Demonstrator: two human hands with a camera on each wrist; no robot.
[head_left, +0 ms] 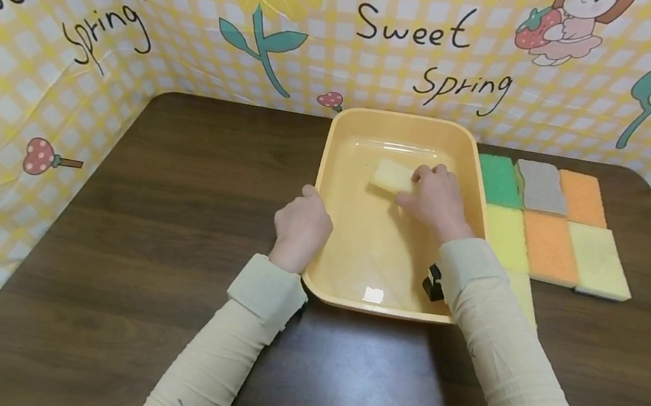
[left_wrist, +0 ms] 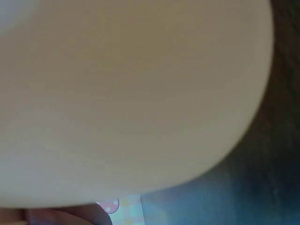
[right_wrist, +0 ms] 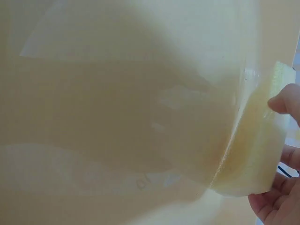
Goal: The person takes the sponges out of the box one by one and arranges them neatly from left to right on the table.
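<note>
My right hand (head_left: 437, 199) pinches a pale yellow sponge (head_left: 392, 177) inside a yellow plastic tray (head_left: 356, 250), toward its far end. In the right wrist view the sponge (right_wrist: 253, 145) is tilted, with the thumb on one face and fingers behind the other. Its lower edge meets a glossy surface that looks like clear water over the tray's bottom. My left hand (head_left: 301, 227) grips the tray's left rim, fingers curled. The tray's outer wall (left_wrist: 140, 103) fills most of the left wrist view, hiding most of that hand.
Right of the tray, flat sponges lie in rows: a green one (head_left: 500, 181), a grey one (head_left: 542, 187), orange ones (head_left: 550, 249) and yellow ones (head_left: 599, 259). A black wrist strap part (head_left: 433, 283) shows by the right sleeve. Patterned cloth (head_left: 323, 54) encloses the dark wooden table (head_left: 169, 221).
</note>
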